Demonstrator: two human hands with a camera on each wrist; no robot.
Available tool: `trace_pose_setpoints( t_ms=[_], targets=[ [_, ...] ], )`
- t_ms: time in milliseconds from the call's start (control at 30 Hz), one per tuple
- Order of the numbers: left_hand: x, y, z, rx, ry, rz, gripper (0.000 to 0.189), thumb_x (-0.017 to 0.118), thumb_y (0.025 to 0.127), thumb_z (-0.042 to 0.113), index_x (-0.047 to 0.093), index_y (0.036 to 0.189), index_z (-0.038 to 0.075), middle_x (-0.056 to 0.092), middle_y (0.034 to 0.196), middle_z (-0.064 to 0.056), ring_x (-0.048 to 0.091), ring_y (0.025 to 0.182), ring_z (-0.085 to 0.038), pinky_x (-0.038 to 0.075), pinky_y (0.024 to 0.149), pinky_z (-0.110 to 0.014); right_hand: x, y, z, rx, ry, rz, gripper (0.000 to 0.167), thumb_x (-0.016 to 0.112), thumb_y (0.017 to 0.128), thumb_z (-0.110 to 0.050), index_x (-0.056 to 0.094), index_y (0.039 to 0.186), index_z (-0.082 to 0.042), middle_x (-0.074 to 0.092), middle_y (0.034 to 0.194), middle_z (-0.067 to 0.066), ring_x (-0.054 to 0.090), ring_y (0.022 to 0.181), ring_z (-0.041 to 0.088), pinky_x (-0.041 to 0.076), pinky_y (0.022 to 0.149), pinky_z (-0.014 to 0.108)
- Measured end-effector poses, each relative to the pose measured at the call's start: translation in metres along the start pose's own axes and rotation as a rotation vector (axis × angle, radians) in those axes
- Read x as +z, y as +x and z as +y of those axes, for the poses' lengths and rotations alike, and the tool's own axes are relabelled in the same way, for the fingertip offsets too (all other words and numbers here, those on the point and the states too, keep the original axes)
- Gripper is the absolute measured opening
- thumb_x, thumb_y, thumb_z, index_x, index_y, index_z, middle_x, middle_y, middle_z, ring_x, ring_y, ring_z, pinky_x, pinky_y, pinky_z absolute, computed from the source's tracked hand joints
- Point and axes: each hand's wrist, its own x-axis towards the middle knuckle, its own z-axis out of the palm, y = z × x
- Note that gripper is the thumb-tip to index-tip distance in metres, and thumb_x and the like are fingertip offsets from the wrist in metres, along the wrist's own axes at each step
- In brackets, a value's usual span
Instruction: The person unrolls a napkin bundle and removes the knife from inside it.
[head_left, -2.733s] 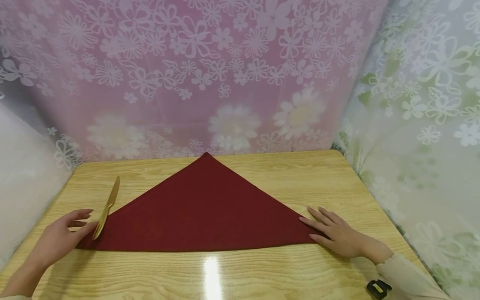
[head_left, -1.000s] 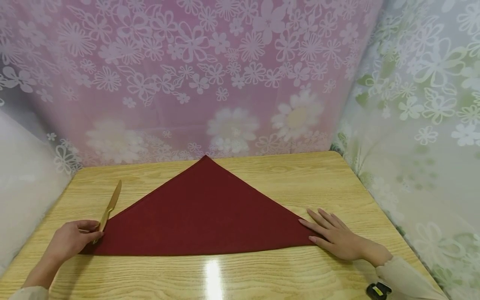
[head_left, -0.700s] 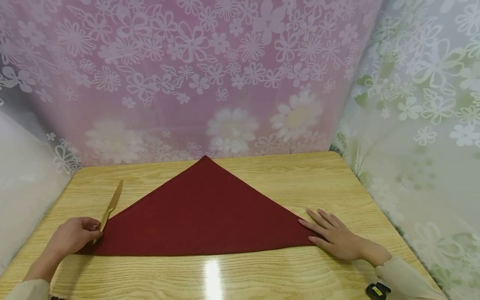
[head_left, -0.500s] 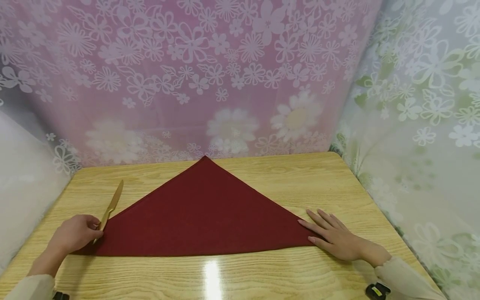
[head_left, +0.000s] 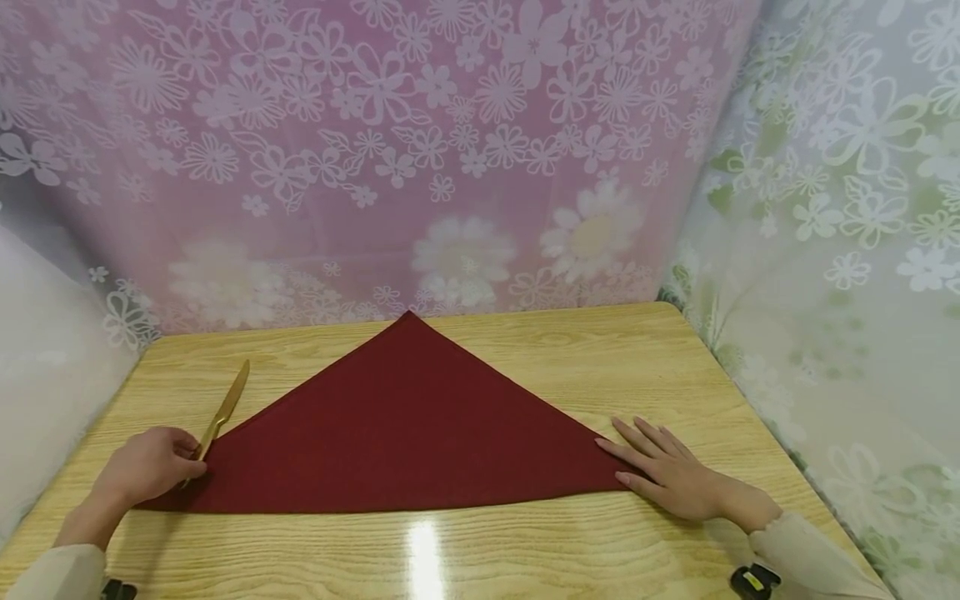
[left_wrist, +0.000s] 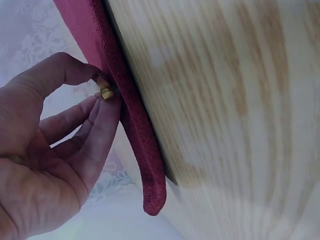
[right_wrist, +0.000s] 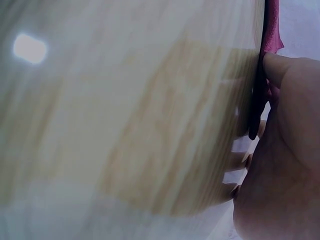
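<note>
A dark red cloth napkin (head_left: 405, 425), folded into a triangle, lies with its point toward the back edge. Across its left corner slants a gold table knife (head_left: 232, 393), blade pointing away. My left hand (head_left: 146, 465) pinches the knife's handle between thumb and fingers. In the left wrist view the handle's end (left_wrist: 106, 93) shows between the fingertips, close against the cloth, whose rounded tip hangs just beyond. At the opposite corner my right hand (head_left: 678, 477) lies palm down, fingers spread and straight, resting on the napkin and wood. Its palm covers that corner's tip.
Under everything is a wood-grain table (head_left: 615, 342). A pink floral curtain (head_left: 450, 167) stands along its back edge, and a pale floral one (head_left: 847, 275) along the right. A small black device (head_left: 754, 581) sits at the right sleeve.
Earlier my left hand was beside the handle with fingers apart; now it pinches it. The knife has shifted very slightly right. My right hand has stayed in place on the napkin.
</note>
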Motion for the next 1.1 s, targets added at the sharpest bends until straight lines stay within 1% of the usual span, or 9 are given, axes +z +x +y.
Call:
trace_pose_setpoints(
  t_ms=[167,333,433,500,567,700,833,967,1100],
  targets=[
    [-0.002,0.001,-0.003,-0.002,-0.044,-0.012,0.044,0.073,0.082,0.024,0.064,0.104,-0.013,0.069,0.09,-0.016,0.065,0.082,-0.033,0.051,0.07,-0.051,-0.001,-0.001,-0.001,-0.007,-0.028,0.003,0.049,0.047,0.102,-0.03,0.038,0.149,-0.022,0.02,0.155,0.015,0.016,0.137,0.048,0.016,0.098,0.071],
    [-0.002,0.001,-0.005,-0.018,-0.092,-0.022,0.041,0.071,0.084,0.022,0.063,0.104,-0.014,0.068,0.09,-0.013,0.064,0.079,-0.027,0.052,0.069,-0.045,-0.001,0.0,0.0,-0.014,-0.068,-0.003,0.048,0.045,0.103,-0.031,0.038,0.149,-0.022,0.022,0.155,0.015,0.018,0.137,0.047,0.019,0.1,0.069],
    [-0.001,0.0,-0.008,-0.036,-0.162,-0.034,0.038,0.069,0.086,0.018,0.061,0.105,-0.015,0.068,0.09,-0.012,0.064,0.076,-0.021,0.053,0.064,-0.036,0.0,0.0,0.005,0.01,-0.066,-0.018,0.049,0.045,0.102,-0.034,0.036,0.15,-0.025,0.021,0.156,0.013,0.016,0.139,0.044,0.018,0.102,0.065],
    [0.0,0.0,-0.01,-0.048,-0.221,-0.047,0.038,0.067,0.087,0.015,0.059,0.107,-0.016,0.067,0.091,-0.012,0.063,0.074,-0.019,0.053,0.062,-0.032,0.003,0.0,0.009,0.022,-0.063,-0.017,0.049,0.044,0.102,-0.036,0.036,0.15,-0.027,0.02,0.156,0.011,0.016,0.139,0.042,0.012,0.108,0.058],
    [0.0,-0.001,-0.011,-0.058,-0.278,-0.062,0.038,0.066,0.087,0.013,0.057,0.109,-0.018,0.066,0.092,-0.012,0.064,0.073,-0.018,0.053,0.06,-0.03,0.005,-0.001,0.012,0.004,-0.079,0.001,0.049,0.044,0.102,-0.036,0.035,0.15,-0.027,0.021,0.156,0.01,0.017,0.139,0.042,0.012,0.109,0.053],
    [0.002,-0.004,-0.016,-0.072,-0.329,-0.071,0.038,0.065,0.088,0.012,0.057,0.111,-0.017,0.067,0.094,-0.011,0.063,0.073,-0.016,0.054,0.061,-0.029,0.006,-0.001,0.008,-0.059,-0.092,0.065,0.048,0.048,0.102,-0.03,0.039,0.148,-0.023,0.027,0.153,0.015,0.022,0.135,0.046,0.016,0.105,0.057],
    [0.005,-0.008,-0.022,-0.08,-0.358,-0.049,0.038,0.065,0.09,0.014,0.059,0.113,-0.015,0.067,0.093,-0.01,0.063,0.072,-0.013,0.053,0.061,-0.027,0.004,-0.001,0.004,-0.074,-0.083,0.088,0.048,0.05,0.101,-0.027,0.041,0.148,-0.022,0.029,0.152,0.017,0.024,0.135,0.046,0.018,0.104,0.059],
    [0.007,-0.013,-0.027,-0.084,-0.506,-0.044,0.041,0.063,0.092,0.011,0.054,0.117,-0.019,0.067,0.094,-0.01,0.066,0.073,-0.013,0.056,0.063,-0.03,0.002,0.0,0.002,-0.064,-0.092,0.064,0.048,0.049,0.101,-0.027,0.041,0.148,-0.02,0.028,0.152,0.016,0.023,0.135,0.046,0.021,0.101,0.062],
    [0.009,-0.013,-0.03,-0.089,-0.727,-0.067,0.04,0.059,0.094,0.004,0.049,0.12,-0.024,0.068,0.096,-0.012,0.069,0.08,-0.015,0.057,0.071,-0.034,-0.001,0.001,0.0,-0.044,-0.085,0.03,0.048,0.048,0.102,-0.028,0.04,0.148,-0.02,0.025,0.154,0.014,0.021,0.135,0.048,0.022,0.097,0.068]
  ],
)
